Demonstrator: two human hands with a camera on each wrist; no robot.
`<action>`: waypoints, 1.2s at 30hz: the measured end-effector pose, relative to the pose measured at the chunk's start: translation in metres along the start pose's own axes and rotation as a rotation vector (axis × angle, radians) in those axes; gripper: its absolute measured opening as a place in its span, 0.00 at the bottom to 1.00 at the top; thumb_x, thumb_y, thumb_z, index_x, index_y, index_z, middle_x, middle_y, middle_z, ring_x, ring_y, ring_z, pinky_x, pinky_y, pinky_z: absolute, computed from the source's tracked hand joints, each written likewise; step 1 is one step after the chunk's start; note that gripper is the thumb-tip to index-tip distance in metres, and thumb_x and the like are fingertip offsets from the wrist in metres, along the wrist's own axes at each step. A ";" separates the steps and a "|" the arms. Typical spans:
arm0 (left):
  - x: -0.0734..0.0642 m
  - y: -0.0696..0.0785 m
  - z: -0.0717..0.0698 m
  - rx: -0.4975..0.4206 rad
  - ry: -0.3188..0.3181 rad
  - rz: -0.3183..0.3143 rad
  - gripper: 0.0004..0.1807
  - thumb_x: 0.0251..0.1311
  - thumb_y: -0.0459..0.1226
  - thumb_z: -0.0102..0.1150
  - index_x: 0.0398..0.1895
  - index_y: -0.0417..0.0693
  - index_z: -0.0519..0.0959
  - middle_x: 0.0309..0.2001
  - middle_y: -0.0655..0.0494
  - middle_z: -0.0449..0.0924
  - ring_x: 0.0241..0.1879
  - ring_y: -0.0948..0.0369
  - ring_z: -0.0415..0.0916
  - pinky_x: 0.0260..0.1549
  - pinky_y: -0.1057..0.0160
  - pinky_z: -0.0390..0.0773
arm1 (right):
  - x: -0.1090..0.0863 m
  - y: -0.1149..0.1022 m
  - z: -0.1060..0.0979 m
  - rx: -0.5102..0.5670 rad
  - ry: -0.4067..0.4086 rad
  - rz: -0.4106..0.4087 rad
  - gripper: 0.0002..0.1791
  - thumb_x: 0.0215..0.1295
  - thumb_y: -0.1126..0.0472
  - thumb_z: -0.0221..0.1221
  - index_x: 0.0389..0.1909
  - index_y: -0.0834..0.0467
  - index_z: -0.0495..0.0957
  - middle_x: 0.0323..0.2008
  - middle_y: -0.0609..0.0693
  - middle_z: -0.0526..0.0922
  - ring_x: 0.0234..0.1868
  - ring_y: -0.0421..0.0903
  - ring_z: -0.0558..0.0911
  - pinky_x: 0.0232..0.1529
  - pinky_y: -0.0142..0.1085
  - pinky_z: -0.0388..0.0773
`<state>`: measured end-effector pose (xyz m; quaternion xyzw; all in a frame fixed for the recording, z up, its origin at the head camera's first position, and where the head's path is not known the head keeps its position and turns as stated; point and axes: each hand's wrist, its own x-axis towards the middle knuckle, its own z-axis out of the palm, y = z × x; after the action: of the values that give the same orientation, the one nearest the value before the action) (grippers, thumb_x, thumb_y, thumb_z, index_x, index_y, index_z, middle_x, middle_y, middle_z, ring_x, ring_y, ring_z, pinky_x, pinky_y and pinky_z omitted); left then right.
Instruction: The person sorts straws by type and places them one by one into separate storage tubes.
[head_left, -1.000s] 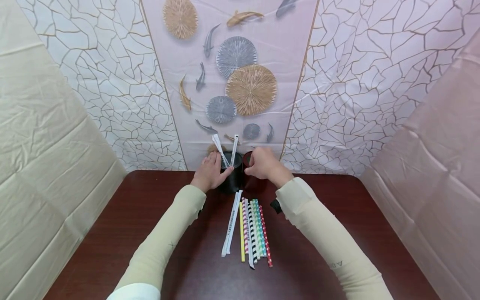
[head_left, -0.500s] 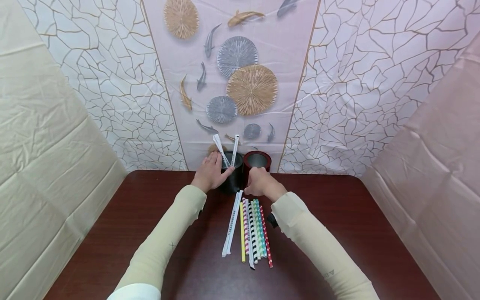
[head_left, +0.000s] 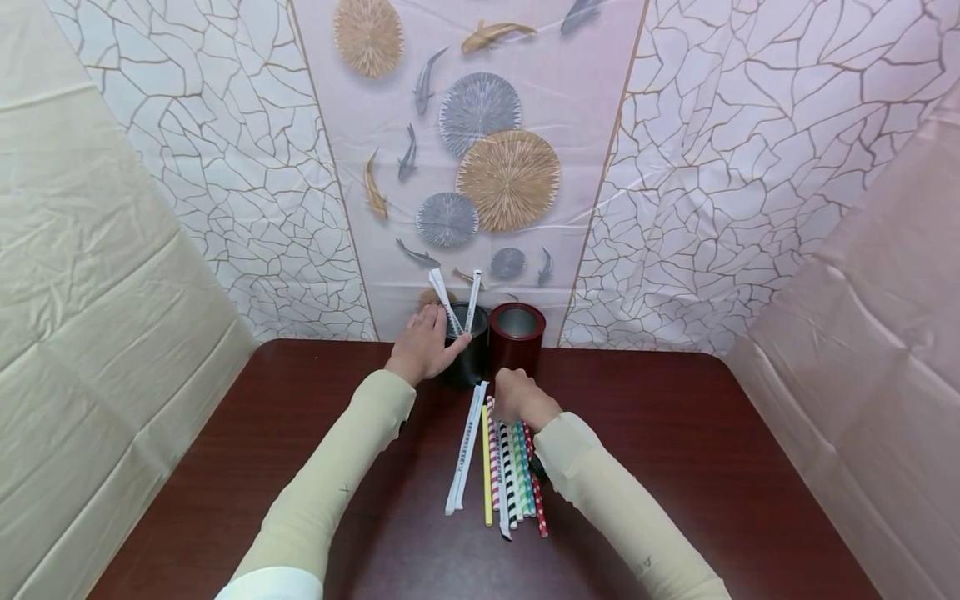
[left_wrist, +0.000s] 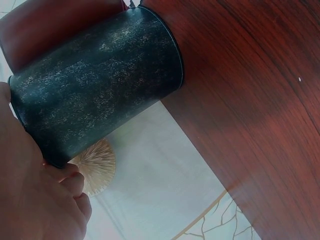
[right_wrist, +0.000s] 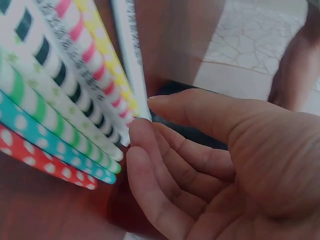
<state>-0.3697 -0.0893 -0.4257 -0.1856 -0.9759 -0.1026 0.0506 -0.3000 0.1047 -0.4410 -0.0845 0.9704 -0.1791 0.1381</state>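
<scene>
My left hand [head_left: 425, 343] grips the rim of a black cup [head_left: 467, 368], its thumb along the near side and fingers bent over the far side in the left wrist view. Paper-wrapped straws [head_left: 473, 298] lean up out of that cup. Close over the far ends of a row of straws hovers my right hand [head_left: 522, 398]. In the right wrist view its fingers [right_wrist: 150, 175] are loosely bent, thumb apart, with nothing between them. The row includes a yellow straw [head_left: 487, 479], a red dotted straw [head_left: 542, 515] and several striped or patterned ones.
A dark red cup [head_left: 517, 348] stands right beside the black one, at the table's back edge. Left of the row lie wrapped white straws [head_left: 465, 458]. A patterned cloth backdrop [head_left: 510, 179] rises behind the brown table [head_left: 645, 433].
My right hand has come away from the red cup's mouth, moving toward me and down over the straws' far ends. The left hand stays on the black cup.
</scene>
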 end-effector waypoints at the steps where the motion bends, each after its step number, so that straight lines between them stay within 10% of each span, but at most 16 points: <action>1: 0.000 0.001 -0.001 0.002 0.003 0.001 0.49 0.79 0.64 0.37 0.82 0.31 0.52 0.83 0.34 0.54 0.84 0.44 0.51 0.83 0.46 0.54 | 0.000 0.001 0.003 0.000 0.000 0.003 0.06 0.66 0.62 0.70 0.36 0.61 0.84 0.27 0.54 0.81 0.26 0.49 0.82 0.27 0.35 0.77; 26: -0.001 0.002 -0.001 0.000 -0.007 -0.010 0.49 0.79 0.64 0.36 0.83 0.31 0.51 0.83 0.35 0.53 0.85 0.45 0.50 0.83 0.48 0.52 | -0.001 0.001 0.024 0.018 -0.006 0.032 0.18 0.60 0.63 0.75 0.49 0.62 0.82 0.38 0.55 0.85 0.34 0.50 0.83 0.37 0.39 0.82; 36: -0.001 0.002 -0.002 -0.001 -0.031 -0.015 0.50 0.79 0.65 0.35 0.83 0.32 0.50 0.84 0.36 0.51 0.85 0.45 0.48 0.84 0.47 0.51 | 0.004 0.000 0.031 0.063 0.025 0.083 0.12 0.59 0.67 0.74 0.41 0.63 0.82 0.27 0.56 0.82 0.25 0.51 0.81 0.21 0.37 0.77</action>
<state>-0.3679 -0.0888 -0.4235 -0.1798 -0.9779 -0.1006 0.0348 -0.2943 0.0939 -0.4702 -0.0374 0.9686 -0.2047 0.1359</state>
